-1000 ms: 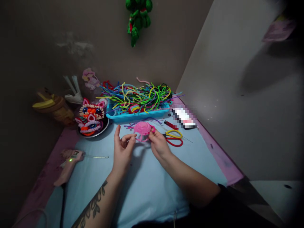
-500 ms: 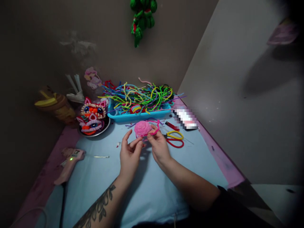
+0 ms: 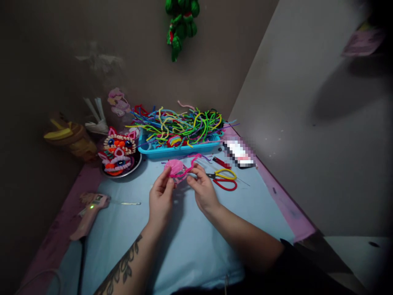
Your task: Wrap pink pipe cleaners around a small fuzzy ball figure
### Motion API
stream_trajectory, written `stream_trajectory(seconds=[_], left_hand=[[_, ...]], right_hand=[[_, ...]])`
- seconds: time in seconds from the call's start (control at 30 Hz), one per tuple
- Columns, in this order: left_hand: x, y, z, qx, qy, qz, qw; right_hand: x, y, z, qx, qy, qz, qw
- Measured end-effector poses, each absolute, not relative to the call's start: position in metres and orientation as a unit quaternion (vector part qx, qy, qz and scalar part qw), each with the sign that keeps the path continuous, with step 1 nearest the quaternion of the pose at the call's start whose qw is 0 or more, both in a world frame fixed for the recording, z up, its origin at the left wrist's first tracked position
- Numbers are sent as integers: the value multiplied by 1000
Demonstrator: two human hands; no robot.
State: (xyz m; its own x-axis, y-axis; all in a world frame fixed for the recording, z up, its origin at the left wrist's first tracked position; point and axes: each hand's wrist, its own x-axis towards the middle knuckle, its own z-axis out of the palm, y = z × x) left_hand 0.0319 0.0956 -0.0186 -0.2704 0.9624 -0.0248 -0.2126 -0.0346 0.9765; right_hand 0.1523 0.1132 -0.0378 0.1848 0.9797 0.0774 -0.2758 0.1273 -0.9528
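A rounded piece of coiled pink pipe cleaner is held up over the table in front of me. My left hand pinches its near left side between thumb and fingers. From the coil a brighter pink pipe cleaner strand curves up and to the right. At that strand my right hand has its thumb and forefinger brought together, gripping it; the fingertips partly hide the contact. Scissors with one yellow and one red handle lie just right of my right hand.
Behind stands a blue tray heaped with colourful pipe cleaners. A bowl with fuzzy animal heads, a lit glue gun with its cord, a red cutter and a phone surround the work area.
The pink coil has moved left and tilted, and my left hand has closed on it. My right hand has shifted from the coil's edge to the loose strand.
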Motion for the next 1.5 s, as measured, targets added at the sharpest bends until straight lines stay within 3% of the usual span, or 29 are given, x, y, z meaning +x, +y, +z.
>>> stream_trajectory(seconds=[0.43,0.73,0.87,1.03,1.17,1.5], left_hand=[[35,95,-26,425,535,564,464],[39,93,-19,372,525,565,517],[34,95,-14,373,542,567,495],[30,96,-10,408,558,541,479],[31,97,-16,447,558,524,463],[27,93,-18,576,590,462,326]], right_hand=[[152,119,-35,-415,-352,558,627],[156,122,-39,-449,-356,524,630],[162,116,-32,-508,-473,413,590],[168,106,-19,-460,-714,116,516],[169,107,-20,-482,-760,-58,432],[172,110,-22,-468,-808,-70,350]])
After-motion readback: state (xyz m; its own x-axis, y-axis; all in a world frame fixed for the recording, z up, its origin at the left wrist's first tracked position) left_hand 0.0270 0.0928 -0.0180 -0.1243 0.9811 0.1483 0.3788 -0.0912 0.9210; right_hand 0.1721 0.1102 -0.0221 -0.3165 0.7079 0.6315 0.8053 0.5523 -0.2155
